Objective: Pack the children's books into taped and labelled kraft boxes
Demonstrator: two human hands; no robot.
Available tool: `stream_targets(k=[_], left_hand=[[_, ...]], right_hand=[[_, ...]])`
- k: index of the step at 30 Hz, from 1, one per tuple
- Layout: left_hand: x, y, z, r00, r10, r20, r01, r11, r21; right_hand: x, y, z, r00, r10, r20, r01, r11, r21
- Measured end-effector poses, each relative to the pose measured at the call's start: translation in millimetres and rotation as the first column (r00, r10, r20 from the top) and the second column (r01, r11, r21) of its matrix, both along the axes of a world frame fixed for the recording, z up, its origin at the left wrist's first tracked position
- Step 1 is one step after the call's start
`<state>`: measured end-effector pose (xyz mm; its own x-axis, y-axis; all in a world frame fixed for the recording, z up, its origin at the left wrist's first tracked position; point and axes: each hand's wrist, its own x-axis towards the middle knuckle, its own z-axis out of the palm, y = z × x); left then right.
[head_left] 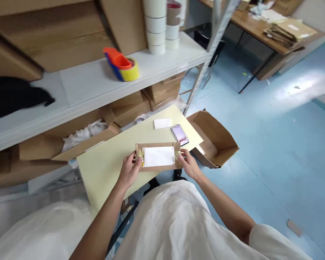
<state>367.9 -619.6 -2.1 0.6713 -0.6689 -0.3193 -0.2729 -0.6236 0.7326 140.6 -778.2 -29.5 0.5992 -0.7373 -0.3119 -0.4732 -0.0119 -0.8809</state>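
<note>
Between my two hands is a flat cardboard package (158, 168) with a white label (159, 156) on its top face and clear tape at both ends. My left hand (131, 167) grips its left end, thumb on top and fingers beneath. At the right end, my right hand (189, 163) holds it in the same manner. The package is over the front edge of a pale yellow table (111, 162). Just beyond it on the table lie a phone (179, 133) with a blurred screen and a small white stack of paper or labels (162, 123).
An open cardboard box (216, 139) stands right of the table. Behind, a grey shelf (83, 86) carries an orange and blue tape dispenser (121, 65), stacked tape rolls (155, 30) and cardboard boxes. A wooden desk (254, 30) with brown envelopes (292, 30) is at the far right.
</note>
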Motion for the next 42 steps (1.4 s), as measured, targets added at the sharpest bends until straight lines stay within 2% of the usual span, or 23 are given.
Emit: stream_targets(k=[3,5,8,11,13,16,18,20,22,24,26,29,31,33,35,36,38,42], left_hand=[[-44.2,-65.9,18.2,0.965,-0.262,0.009,0.261,0.962,0.076],[-78.6,-117.5,18.9,0.919,-0.395,0.002,0.393,0.915,0.094],[-133.5,-196.5,5.1,0.839,-0.544,0.001,0.542,0.835,0.094],[-184.7,-267.6,-13.7,0.763,-0.645,-0.034,0.646,0.763,0.015],[-212.4,-305.7,-21.5,0.742,-0.662,-0.104,0.663,0.748,-0.033],[-239.6,-342.9,-24.7,0.667,-0.704,-0.244,0.685,0.708,-0.17],[-246.8,-352.6,-25.2,0.601,-0.736,-0.312,0.687,0.675,-0.269],[-244.6,-350.5,-27.6,0.567,-0.743,-0.355,0.675,0.667,-0.317],[-233.6,-337.7,-32.3,0.569,-0.728,-0.381,0.653,0.682,-0.328],[-214.7,-314.8,-37.4,0.603,-0.703,-0.377,0.624,0.71,-0.327],[-189.9,-282.3,-40.1,0.667,-0.668,-0.331,0.593,0.744,-0.307],[-147.3,-217.3,-36.1,0.79,-0.565,-0.238,0.512,0.822,-0.249],[-120.0,-165.6,-29.4,0.866,-0.461,-0.194,0.42,0.881,-0.218],[-95.9,-110.8,-22.4,0.934,-0.321,-0.16,0.287,0.937,-0.2],[-75.5,-55.3,-17.9,0.977,-0.161,-0.138,0.131,0.97,-0.203],[-66.8,-27.8,-17.0,0.988,-0.078,-0.131,0.049,0.976,-0.21],[-53.4,26.2,-17.7,0.989,0.084,-0.121,-0.109,0.969,-0.221],[-48.1,123.5,-26.7,0.919,0.372,-0.128,-0.391,0.896,-0.21]], right_hand=[[-66.0,-27.3,3.1,0.987,-0.163,-0.002,0.161,0.976,-0.148],[-106.9,-47.7,-0.2,0.962,-0.273,-0.01,0.265,0.943,-0.201],[-160.8,-78.5,-9.3,0.897,-0.441,-0.015,0.423,0.869,-0.256],[-202.9,-107.9,-16.4,0.778,-0.626,-0.048,0.585,0.751,-0.306],[-223.3,-124.9,-17.9,0.723,-0.689,-0.05,0.642,0.696,-0.322],[-242.0,-142.7,-17.7,0.735,-0.679,0.008,0.643,0.692,-0.33],[-248.4,-147.6,-19.1,0.731,-0.681,0.034,0.653,0.686,-0.321],[-251.9,-147.1,-22.6,0.714,-0.699,0.04,0.679,0.676,-0.288],[-252.6,-141.8,-27.2,0.708,-0.705,0.041,0.692,0.682,-0.239],[-247.7,-132.7,-31.0,0.71,-0.703,0.042,0.696,0.691,-0.192],[-233.6,-120.4,-33.1,0.723,-0.689,0.049,0.686,0.71,-0.159],[-190.4,-97.7,-33.2,0.798,-0.597,0.078,0.602,0.789,-0.121],[-148.9,-80.7,-31.2,0.878,-0.469,0.095,0.477,0.873,-0.102],[-100.9,-62.9,-27.0,0.955,-0.275,0.106,0.285,0.954,-0.092],[-49.4,-43.6,-20.5,0.994,-0.033,0.1,0.044,0.993,-0.108],[-23.3,-32.7,-16.7,0.992,0.089,0.089,-0.077,0.989,-0.128],[27.3,-7.4,-9.2,0.947,0.316,0.055,-0.303,0.937,-0.173],[109.0,56.4,1.7,0.763,0.647,0.011,-0.624,0.74,-0.249]])
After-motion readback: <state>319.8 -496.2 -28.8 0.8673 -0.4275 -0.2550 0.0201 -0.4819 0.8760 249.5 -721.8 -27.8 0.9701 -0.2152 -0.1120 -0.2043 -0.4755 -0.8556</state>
